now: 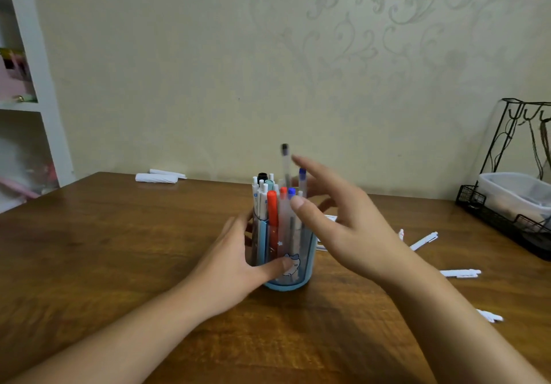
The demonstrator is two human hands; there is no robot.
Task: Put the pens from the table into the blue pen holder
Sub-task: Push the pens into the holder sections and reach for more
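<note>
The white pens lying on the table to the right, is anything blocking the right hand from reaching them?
Nothing visible does. The right hand is open beside the blue pen holder, and only bare table lies between it and the white pens.

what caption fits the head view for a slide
Left hand steadies the blue pen holder; right hand open beside it, white pens remain on table.

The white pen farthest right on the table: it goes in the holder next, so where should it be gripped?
Pinch the white pen mid-barrel from above with the right hand; it lies flat, crosswise, with bare table around it.
</note>
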